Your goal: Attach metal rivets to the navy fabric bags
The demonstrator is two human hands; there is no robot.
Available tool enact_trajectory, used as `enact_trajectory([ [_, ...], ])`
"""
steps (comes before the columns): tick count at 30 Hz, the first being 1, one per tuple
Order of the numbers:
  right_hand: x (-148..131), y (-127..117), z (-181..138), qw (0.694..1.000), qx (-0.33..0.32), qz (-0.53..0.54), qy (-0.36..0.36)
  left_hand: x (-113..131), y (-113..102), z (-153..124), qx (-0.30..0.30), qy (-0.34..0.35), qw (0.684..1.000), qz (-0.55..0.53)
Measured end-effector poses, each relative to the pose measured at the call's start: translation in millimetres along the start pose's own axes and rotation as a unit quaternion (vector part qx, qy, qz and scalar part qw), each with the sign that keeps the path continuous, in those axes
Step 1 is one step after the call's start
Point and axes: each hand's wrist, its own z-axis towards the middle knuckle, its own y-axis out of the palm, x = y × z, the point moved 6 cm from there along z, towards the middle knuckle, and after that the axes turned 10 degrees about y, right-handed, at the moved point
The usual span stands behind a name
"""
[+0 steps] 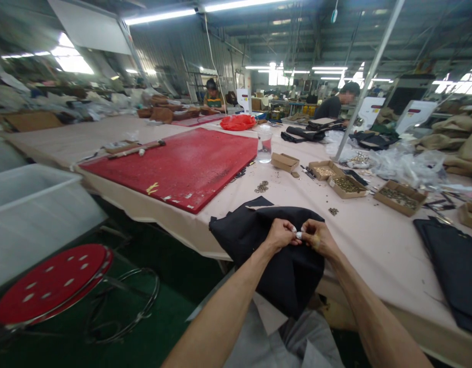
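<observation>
A black fabric piece (254, 230) with a pale inner edge lies over the table's front edge and hangs down to my lap. On it, my left hand (282, 234) and my right hand (318, 236) meet with fingertips almost touching. Both are closed in a pinch at the fabric's surface. White tape wraps some of the fingertips. Any small part between the fingers is too small to make out. Just beyond the fabric, a little heap of metal rings (262, 186) lies on the pale table cover (374, 245).
Small cardboard boxes of metal fittings (349, 186) stand to the right, near a metal pole (368, 82). A red board (182, 163) covers the table at left, beside a plastic cup (264, 145). Folded black pieces (450, 266) lie far right. A red stool (55, 283) stands left. Two people work beyond.
</observation>
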Motion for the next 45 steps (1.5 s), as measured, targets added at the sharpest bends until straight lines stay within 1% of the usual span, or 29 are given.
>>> enact_trajectory([
  [2, -1.7, 1.4, 0.0, 0.999, -0.001, -0.027, -0.024, -0.7, -4.3, 1.9, 0.049, 0.010, 0.998, 0.030],
  [4, -3.3, 2.3, -4.1, 0.995, 0.009, -0.076, -0.064, -1.6, -10.8, 4.3, 0.106, 0.030, 0.991, 0.080],
  [6, -5.7, 2.4, -11.4, 0.984, 0.043, -0.132, -0.114, -2.1, -16.7, 5.9, 0.155, 0.058, 0.978, 0.128],
  [9, -9.0, 4.6, -21.7, 0.964, 0.092, -0.188, -0.163, -3.8, -20.5, 6.5, 0.192, 0.087, 0.963, 0.167],
  [15, -14.5, 11.2, -25.2, 0.943, 0.130, -0.255, -0.167, -3.4, -26.1, 2.0, 0.242, 0.078, 0.948, 0.193],
  [19, -15.2, 9.8, -25.6, 0.941, 0.142, -0.266, -0.155, 0.3, -35.9, -1.6, 0.286, 0.062, 0.935, 0.203],
  [21, -15.1, 9.7, -26.3, 0.938, 0.142, -0.278, -0.152, 2.7, -41.0, -3.9, 0.294, 0.068, 0.930, 0.212],
  [22, -14.8, 9.9, -26.6, 0.936, 0.141, -0.286, -0.151, 3.4, -42.8, -4.7, 0.287, 0.069, 0.930, 0.218],
  [24, -13.8, 10.4, -26.5, 0.932, 0.137, -0.302, -0.146, 2.8, -45.2, -5.6, 0.254, 0.056, 0.938, 0.227],
  [28, -10.5, 10.3, -23.7, 0.933, 0.131, -0.309, -0.132, -0.3, -43.0, -3.8, 0.142, 0.015, 0.965, 0.221],
  [30, -8.8, 9.4, -21.2, 0.934, 0.132, -0.308, -0.125, 1.3, -40.4, -1.5, 0.099, 0.010, 0.968, 0.231],
  [31, -7.9, 8.9, -19.5, 0.935, 0.131, -0.307, -0.119, 2.6, -39.6, 0.0, 0.086, 0.008, 0.967, 0.241],
  [35, -4.2, 6.8, -9.9, 0.944, 0.120, -0.294, -0.085, 7.4, -40.8, 8.3, 0.085, -0.029, 0.952, 0.292],
  [38, -3.3, 3.6, -0.6, 0.952, 0.128, -0.273, -0.057, 11.7, -42.0, 15.2, 0.082, -0.056, 0.939, 0.330],
  [42, 2.0, -0.6, 14.6, 0.968, 0.120, -0.222, 0.013, 17.3, -39.1, 22.7, 0.063, -0.075, 0.921, 0.376],
  [45, 7.0, -0.8, 25.3, 0.971, 0.102, -0.205, 0.065, 22.1, -35.2, 28.1, 0.056, -0.092, 0.904, 0.413],
])
